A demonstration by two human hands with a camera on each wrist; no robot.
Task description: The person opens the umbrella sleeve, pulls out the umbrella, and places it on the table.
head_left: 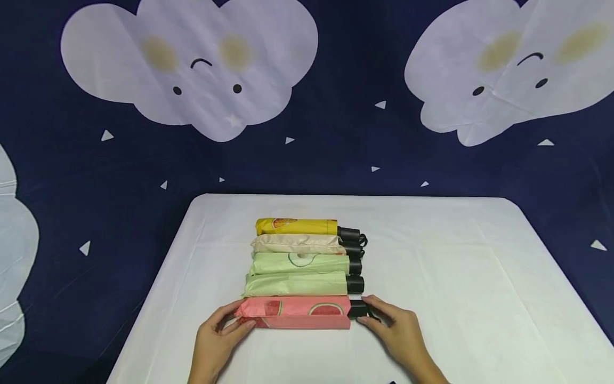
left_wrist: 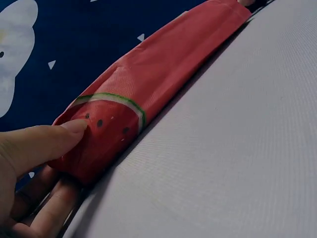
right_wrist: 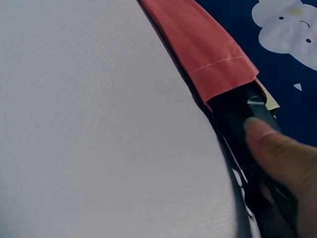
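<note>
A folded umbrella in a red sleeve with watermelon-slice prints (head_left: 299, 308) lies nearest the front of the row in the head view. At its closed left end is my left hand (head_left: 214, 335); in the left wrist view the thumb (left_wrist: 59, 139) presses the printed fabric and the other fingers curl beneath the tip. My right hand (head_left: 402, 332) grips the opposite end, thumb and fingers about the black handle (right_wrist: 233, 111). From the right wrist view, that handle sticks out of the sleeve's stitched opening, with a dark strap beside it.
Behind the red umbrella lie two pale green umbrellas (head_left: 297, 285), a cream one (head_left: 297, 244) and a yellow one (head_left: 297, 226), side by side with black handles to the right. They rest on a white-covered table (head_left: 455, 277). A navy cloth with clouds (head_left: 336, 154) hangs behind.
</note>
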